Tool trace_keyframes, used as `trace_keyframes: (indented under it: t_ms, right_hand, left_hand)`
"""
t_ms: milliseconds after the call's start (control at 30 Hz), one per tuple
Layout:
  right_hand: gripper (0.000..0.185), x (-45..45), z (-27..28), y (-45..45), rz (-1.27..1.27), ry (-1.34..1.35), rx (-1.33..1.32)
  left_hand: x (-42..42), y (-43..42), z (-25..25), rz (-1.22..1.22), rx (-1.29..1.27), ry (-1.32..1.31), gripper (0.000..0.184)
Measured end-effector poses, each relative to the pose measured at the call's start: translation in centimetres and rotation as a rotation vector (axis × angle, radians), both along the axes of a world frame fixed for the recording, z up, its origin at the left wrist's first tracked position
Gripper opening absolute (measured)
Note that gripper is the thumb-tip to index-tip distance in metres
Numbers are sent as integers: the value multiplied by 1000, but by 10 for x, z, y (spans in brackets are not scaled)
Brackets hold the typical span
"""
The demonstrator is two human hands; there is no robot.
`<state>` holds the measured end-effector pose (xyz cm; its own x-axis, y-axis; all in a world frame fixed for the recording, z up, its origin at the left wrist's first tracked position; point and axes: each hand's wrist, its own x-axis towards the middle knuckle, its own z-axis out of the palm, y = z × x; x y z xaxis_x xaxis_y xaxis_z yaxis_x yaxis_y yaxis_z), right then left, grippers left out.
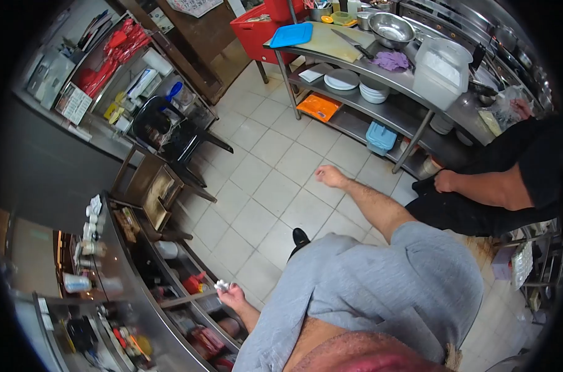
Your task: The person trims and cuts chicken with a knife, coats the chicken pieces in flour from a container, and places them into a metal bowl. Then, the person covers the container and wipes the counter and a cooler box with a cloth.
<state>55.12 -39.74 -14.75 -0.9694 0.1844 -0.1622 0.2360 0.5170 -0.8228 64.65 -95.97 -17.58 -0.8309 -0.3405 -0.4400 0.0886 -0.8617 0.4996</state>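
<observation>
My left hand (233, 297) is low at the left, beside the open-fronted metal counter. Its fingers are closed on a small white crumpled thing (222, 285), too small to identify. My right hand (332, 176) hangs over the tiled floor in front of me, its fingers curled in, and I see nothing in it. It is apart from the steel worktable (380, 73). Below my grey shirt the tip of a black shoe (300, 236) shows.
A person in black stands at the right; one hand (443, 181) is low, the other at a plastic bag (512, 102). The worktable holds a knife (354, 44), a steel bowl (391, 30) and a white tub (441, 71). A black chair (163, 127) and shelves stand left.
</observation>
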Motion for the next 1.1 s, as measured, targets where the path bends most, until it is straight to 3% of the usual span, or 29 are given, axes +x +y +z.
trace_keyframes:
  t_ms: [33,100,200,267,333,433,567,667,733,800,867,967,1100]
  right_hand:
    - [21,-11,-13,4,-17,-6,-12]
    - [20,-35,-24,29,-288,-79,-222]
    - [15,-60,-4,61,-441,-163,-308]
    - [12,-87,-6,86,-546,-117,-420]
    - [12,-128,6,111,-704,-75,-479]
    - [19,-203,47,138,-775,129,-675]
    - [23,-314,75,177,-795,300,-885]
    - [25,-384,93,199,-867,301,-973]
    - [34,-427,97,221,-784,296,-1006]
    - [42,-471,100,232,-894,363,-1053]
    - [65,-503,111,244,-839,270,-1090]
    - [79,-547,125,260,-933,295,-1206]
    - [75,-593,113,285,-963,366,-1295]
  left_hand:
    - [-33,2,2,-86,-13,75,18]
    - [-115,14,5,-82,-28,-5,19]
    - [-231,27,16,-197,-38,-6,20]
    - [-305,60,34,-259,-52,-23,20]
    - [-366,91,57,-377,-88,122,19]
    - [-443,154,89,-337,-47,40,20]
    - [-529,184,44,-558,-20,238,22]
    - [-543,227,50,-407,-52,50,23]
    - [-562,240,44,-431,-70,-8,25]
    - [-583,247,31,-384,4,-96,26]
    - [-597,259,30,-396,-7,-95,28]
    - [-645,267,10,-511,-89,-50,24]
    - [-720,310,13,-572,-85,-50,24]
